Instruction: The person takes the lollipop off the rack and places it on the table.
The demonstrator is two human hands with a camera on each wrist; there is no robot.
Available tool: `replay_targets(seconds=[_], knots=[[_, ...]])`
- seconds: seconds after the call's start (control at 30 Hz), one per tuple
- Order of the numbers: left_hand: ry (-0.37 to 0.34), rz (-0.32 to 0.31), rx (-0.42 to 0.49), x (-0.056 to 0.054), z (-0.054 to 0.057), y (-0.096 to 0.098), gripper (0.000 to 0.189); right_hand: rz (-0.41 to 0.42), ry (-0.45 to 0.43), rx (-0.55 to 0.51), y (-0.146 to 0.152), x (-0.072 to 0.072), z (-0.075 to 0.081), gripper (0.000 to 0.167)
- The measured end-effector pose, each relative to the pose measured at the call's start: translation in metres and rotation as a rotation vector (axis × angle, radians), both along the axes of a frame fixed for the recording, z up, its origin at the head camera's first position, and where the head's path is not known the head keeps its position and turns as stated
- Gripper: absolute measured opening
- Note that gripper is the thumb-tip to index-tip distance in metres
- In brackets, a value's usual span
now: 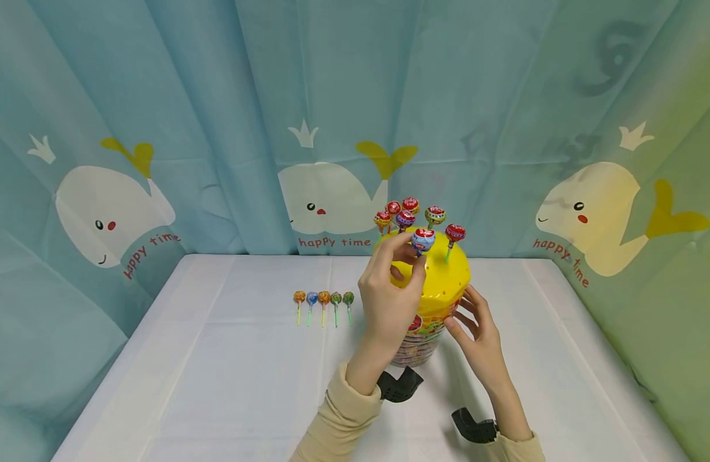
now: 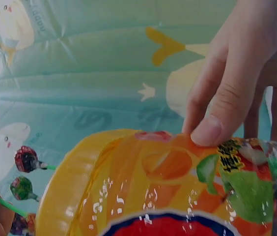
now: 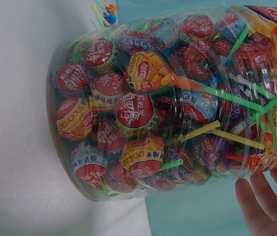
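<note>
Before you on the worktop (image 1: 233, 385) stands the jar (image 1: 414, 351). Right of it, your right hand (image 1: 483, 333) touches its side, fingers loosely spread. Above its lid (image 1: 449, 273), your left hand (image 1: 389, 292) pinches a blue lollipop (image 1: 424, 240) between closed fingers. Six lollipops (image 1: 435, 215) stand there; five lie left (image 1: 324, 298).

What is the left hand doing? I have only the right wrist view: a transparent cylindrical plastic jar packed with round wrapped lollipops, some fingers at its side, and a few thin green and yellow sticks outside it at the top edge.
Observer: In the head view, the left hand pinches a round, blue-wrapped lollipop at the jar's yellow plastic lid.
Operator: And those loose sticks at my top edge?
Observer: They belong to a row of five round wrapped lollipops lying on the white table, left of the jar.
</note>
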State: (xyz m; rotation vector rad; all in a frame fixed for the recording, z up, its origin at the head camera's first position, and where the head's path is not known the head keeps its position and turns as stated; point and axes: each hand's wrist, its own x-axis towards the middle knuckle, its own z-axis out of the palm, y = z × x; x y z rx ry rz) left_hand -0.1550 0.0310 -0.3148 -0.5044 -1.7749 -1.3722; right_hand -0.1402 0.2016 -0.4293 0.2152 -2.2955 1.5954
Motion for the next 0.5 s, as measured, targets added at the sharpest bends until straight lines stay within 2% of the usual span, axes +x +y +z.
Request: replay_targets(seconds=[0.23,0.5], knots=[[-0.04,0.005,0.011,0.004,-0.008,-0.01,0.031,0.001,0.009,0.006,0.0,0.0,0.0,0.069],[-0.038,0.026,0.041,0.002,-0.021,-0.023,0.031,0.012,0.023,0.003,0.0,0.0,-0.001,0.069]])
